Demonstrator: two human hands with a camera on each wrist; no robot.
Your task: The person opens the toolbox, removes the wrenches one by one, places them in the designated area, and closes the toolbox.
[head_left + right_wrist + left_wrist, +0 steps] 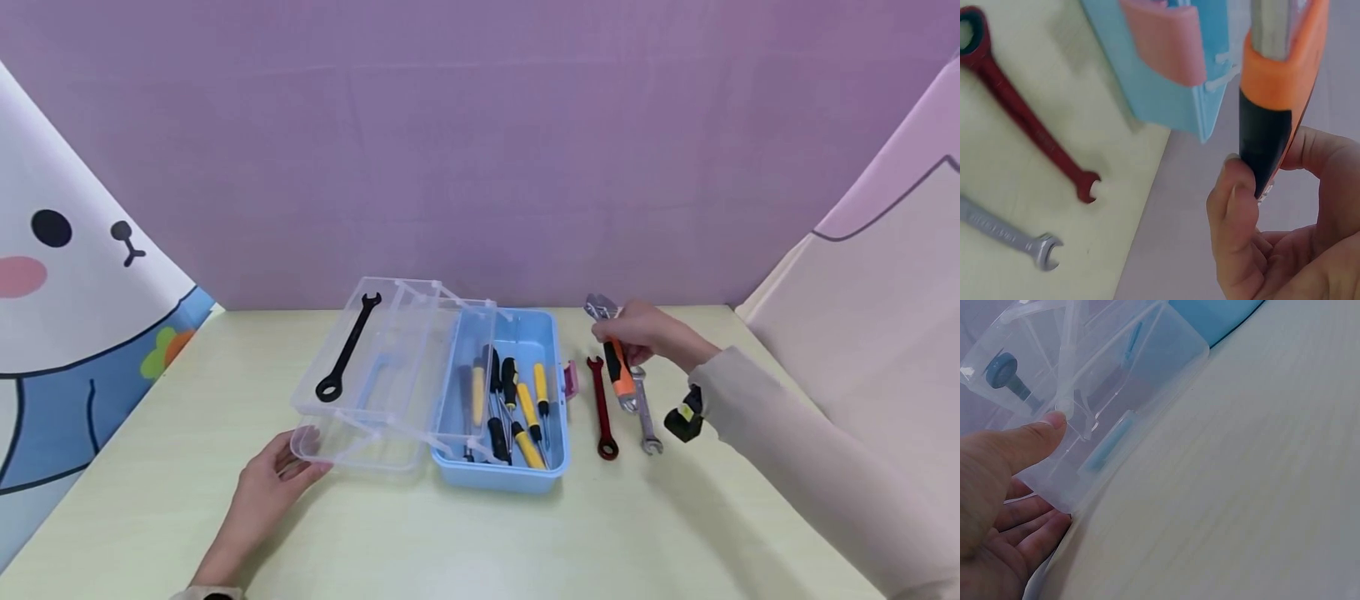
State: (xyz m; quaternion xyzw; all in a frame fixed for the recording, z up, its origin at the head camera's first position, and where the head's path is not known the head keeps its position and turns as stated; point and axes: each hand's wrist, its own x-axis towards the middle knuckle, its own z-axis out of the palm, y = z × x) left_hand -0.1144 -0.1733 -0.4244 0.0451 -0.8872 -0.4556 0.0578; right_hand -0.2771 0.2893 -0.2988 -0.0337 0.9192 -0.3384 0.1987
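Observation:
My left hand point(270, 492) grips the near left corner of the clear plastic lid point(390, 461), thumb on top and fingers below. The lid is folded out to the left of a blue toolbox point(498, 477), with a clear tray point(408, 367) above it. A black combination wrench point(347, 350) lies in that tray. My right hand point(652, 329) holds an adjustable wrench point(619, 371) with an orange and black handle, raised right of the box. Beneath it on the table are a red wrench point(602, 408) and a silver wrench point(646, 417).
Several yellow and black screwdrivers point(528, 408) lie inside the blue box, partly behind the clear plastic. A pink latch point(571, 379) sticks out from its right side. A purple cloth backdrop point(480, 167) rises behind the table point(360, 542).

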